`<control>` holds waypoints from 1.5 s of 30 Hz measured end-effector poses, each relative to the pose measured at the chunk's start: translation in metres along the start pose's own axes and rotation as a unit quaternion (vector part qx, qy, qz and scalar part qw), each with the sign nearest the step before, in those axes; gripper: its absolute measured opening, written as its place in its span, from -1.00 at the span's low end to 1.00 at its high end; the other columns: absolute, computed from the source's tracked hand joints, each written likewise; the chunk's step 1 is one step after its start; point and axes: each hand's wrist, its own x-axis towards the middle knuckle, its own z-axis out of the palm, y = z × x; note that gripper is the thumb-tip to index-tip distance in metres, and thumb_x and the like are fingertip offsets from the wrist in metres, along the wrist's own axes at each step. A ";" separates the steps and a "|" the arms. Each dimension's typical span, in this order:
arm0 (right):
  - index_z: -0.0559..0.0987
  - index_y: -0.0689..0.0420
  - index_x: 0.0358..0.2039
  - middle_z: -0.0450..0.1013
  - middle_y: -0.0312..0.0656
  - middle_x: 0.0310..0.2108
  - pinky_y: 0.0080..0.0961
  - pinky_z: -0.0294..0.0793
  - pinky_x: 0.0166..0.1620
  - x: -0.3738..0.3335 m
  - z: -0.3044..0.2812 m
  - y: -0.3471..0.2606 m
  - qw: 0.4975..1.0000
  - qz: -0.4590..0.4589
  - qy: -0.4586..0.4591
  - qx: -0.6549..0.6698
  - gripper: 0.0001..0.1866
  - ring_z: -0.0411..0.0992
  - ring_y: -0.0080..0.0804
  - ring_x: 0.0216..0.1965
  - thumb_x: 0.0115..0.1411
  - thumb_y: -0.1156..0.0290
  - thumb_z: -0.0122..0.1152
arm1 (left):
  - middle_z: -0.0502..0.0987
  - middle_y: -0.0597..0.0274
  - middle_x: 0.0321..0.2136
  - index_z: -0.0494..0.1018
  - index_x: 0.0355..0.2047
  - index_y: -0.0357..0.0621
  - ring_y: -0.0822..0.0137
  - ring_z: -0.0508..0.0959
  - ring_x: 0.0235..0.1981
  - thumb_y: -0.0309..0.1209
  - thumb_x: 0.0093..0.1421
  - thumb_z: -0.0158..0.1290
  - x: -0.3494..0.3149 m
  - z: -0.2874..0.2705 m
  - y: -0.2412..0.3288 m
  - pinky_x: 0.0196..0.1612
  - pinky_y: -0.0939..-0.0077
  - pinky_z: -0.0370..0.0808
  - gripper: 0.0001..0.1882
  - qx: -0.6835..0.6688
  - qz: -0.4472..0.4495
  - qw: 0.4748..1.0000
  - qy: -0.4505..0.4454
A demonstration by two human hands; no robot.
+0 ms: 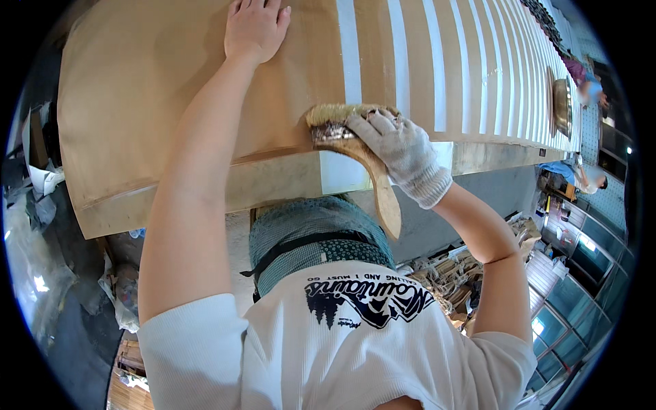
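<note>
My bare left hand (255, 31) lies flat on a large brown sheet (157, 89), its fingers partly cut off by the upper picture edge. In a white knitted glove, my right hand (396, 147) grips a wide flat brush (372, 171) with a curved wooden handle. The pale bristles rest on the sheet near its front edge, just left of the white stripes (401, 58). These stripes alternate with brown bands and run off to the right, closer together with distance. The handle points down towards my body.
A metal bowl (562, 108) stands at the far right end of the long table. A patterned apron (314, 236) at my waist is close to the table's front edge. Crumpled clear plastic (34, 253) lies at the left. Other people (591, 179) are at the far right.
</note>
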 end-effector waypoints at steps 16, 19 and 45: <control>0.57 0.19 -0.25 0.56 0.07 -0.35 -0.20 0.53 -0.13 0.130 -0.067 0.169 0.944 0.292 0.007 0.150 -0.52 0.56 0.03 -0.21 0.00 0.08 0.48 | 0.16 0.16 0.38 0.18 0.37 -0.08 0.19 0.10 0.43 -0.23 0.38 -0.13 0.005 -0.001 -0.009 0.45 0.15 0.03 -0.43 0.050 0.020 0.998 -0.019; 0.55 0.19 -0.19 0.56 0.07 -0.31 -0.16 0.51 -0.08 0.178 -0.050 0.210 0.950 0.241 0.075 0.181 -0.50 0.54 0.02 -0.15 0.01 0.09 0.48 | 0.14 0.13 0.39 0.15 0.37 -0.11 0.16 0.09 0.43 -0.27 0.36 -0.11 0.011 -0.008 -0.003 0.45 0.11 0.01 -0.41 0.035 0.012 0.999 -0.041; 0.52 -0.03 -0.10 0.59 -0.14 -0.17 -0.23 0.48 0.00 0.499 0.008 0.433 0.932 0.206 0.292 0.061 -0.59 0.56 -0.11 -0.09 0.14 0.04 0.35 | 0.19 0.13 0.38 0.27 0.32 -0.14 0.11 0.17 0.40 -0.33 0.11 0.08 0.026 -0.017 0.002 0.41 0.07 0.05 -0.28 0.004 -0.055 0.990 -0.128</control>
